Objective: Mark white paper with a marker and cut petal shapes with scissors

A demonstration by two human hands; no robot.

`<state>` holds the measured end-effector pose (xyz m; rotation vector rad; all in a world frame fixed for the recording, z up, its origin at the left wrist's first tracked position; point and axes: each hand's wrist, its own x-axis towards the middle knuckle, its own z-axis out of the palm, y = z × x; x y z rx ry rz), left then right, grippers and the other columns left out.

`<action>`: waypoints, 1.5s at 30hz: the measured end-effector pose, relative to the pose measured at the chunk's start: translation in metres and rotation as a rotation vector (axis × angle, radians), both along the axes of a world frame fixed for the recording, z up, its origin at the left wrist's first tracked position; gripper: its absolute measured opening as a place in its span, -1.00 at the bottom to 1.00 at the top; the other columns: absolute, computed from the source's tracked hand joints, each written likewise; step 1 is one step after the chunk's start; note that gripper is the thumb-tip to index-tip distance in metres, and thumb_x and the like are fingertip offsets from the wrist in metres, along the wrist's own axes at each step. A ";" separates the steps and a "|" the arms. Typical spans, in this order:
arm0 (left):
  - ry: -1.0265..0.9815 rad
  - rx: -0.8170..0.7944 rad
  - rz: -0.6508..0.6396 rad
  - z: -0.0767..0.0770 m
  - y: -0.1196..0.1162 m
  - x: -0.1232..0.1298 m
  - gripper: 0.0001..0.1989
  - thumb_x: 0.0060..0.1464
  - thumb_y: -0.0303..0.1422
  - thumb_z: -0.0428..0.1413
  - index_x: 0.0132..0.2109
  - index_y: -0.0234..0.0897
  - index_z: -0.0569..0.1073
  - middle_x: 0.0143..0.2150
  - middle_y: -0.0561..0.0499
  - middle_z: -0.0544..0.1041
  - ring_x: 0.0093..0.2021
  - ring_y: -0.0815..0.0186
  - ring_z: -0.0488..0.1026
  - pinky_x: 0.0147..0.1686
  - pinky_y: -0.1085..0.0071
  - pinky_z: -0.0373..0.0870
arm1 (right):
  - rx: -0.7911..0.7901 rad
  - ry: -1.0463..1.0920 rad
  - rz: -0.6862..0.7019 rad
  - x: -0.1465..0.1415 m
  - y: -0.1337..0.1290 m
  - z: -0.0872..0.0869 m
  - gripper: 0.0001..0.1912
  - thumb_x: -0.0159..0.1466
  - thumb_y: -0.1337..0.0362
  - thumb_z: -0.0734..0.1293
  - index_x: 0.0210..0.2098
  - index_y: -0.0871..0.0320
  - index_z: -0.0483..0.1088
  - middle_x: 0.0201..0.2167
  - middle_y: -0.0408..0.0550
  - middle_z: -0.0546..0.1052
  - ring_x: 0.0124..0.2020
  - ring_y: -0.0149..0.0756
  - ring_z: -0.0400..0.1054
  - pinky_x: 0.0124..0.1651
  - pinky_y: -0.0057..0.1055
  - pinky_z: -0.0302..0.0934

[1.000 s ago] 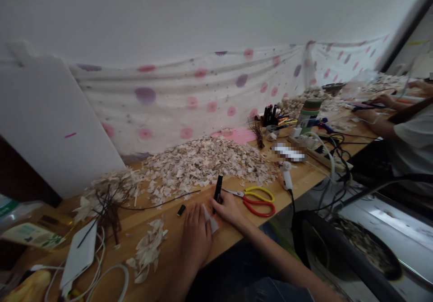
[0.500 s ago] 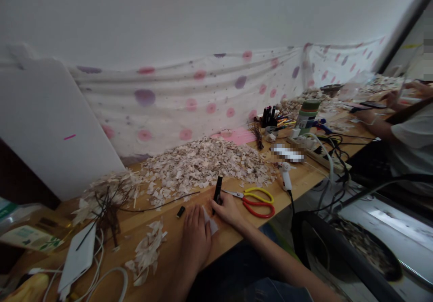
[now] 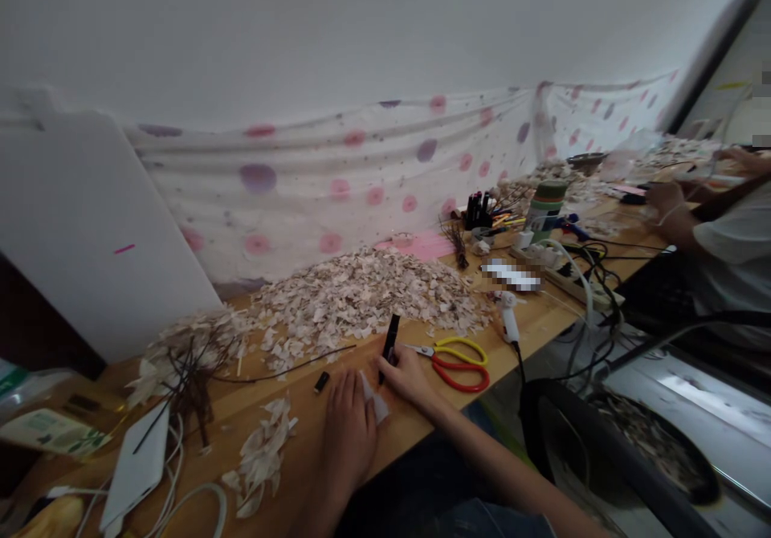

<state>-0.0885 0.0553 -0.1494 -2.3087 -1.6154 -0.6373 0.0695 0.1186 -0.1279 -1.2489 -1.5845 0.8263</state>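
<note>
My right hand (image 3: 402,373) is closed around a black marker (image 3: 390,340), held upright with its lower end at a thin, pale, petal-like piece (image 3: 374,397) on the table. My left hand (image 3: 349,417) lies flat beside it, fingers stretched forward, its edge against that piece. A black marker cap (image 3: 322,381) rests on the wood just left of my left fingertips. Scissors (image 3: 461,363) with one yellow and one red handle lie right of my right hand, their blades partly behind it.
Behind my hands spreads a heap of pale dried flakes (image 3: 373,289); a smaller cluster (image 3: 265,454) lies left. Dark twigs (image 3: 193,377) and a white power bank (image 3: 136,466) with cables are farther left. A white glue gun (image 3: 509,317) stands right. A co-worker's arm (image 3: 680,221) is at far right.
My hands keep nearly the same place, with the marker's top leaning slightly more to the right. At far right, the co-worker's hands have shifted.
</note>
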 end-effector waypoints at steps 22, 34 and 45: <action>-0.190 0.164 -0.056 0.022 -0.011 0.002 -0.42 0.21 -0.14 0.03 0.26 -0.38 0.23 0.10 -0.31 0.47 0.12 -0.07 0.36 0.09 -0.08 0.19 | 0.277 -0.016 -0.007 0.003 -0.015 0.014 -0.56 0.30 0.34 0.24 0.17 0.09 0.26 -0.02 0.05 0.49 -0.02 -0.15 0.40 0.04 -0.25 0.28; -0.235 0.211 -0.057 0.031 -0.013 0.005 -0.76 0.29 -0.38 -0.04 0.04 -0.29 0.39 -0.12 -0.16 0.57 -0.05 0.07 0.46 0.06 -0.01 0.12 | 0.178 -0.194 0.123 -0.003 -0.025 0.021 -0.64 0.22 0.43 0.22 0.01 0.10 0.32 -0.21 0.01 0.56 -0.21 -0.18 0.47 -0.15 -0.32 0.32; -0.306 0.214 0.206 0.039 -0.007 -0.010 -0.72 0.32 -0.40 -0.13 0.01 -0.31 0.43 -0.11 -0.19 0.57 -0.09 0.05 0.47 -0.05 0.06 0.28 | 0.152 0.145 -0.040 -0.003 -0.019 0.021 -0.86 0.29 0.25 0.26 -0.16 0.05 0.22 -0.33 -0.11 0.49 -0.41 -0.27 0.40 -0.36 -0.39 0.28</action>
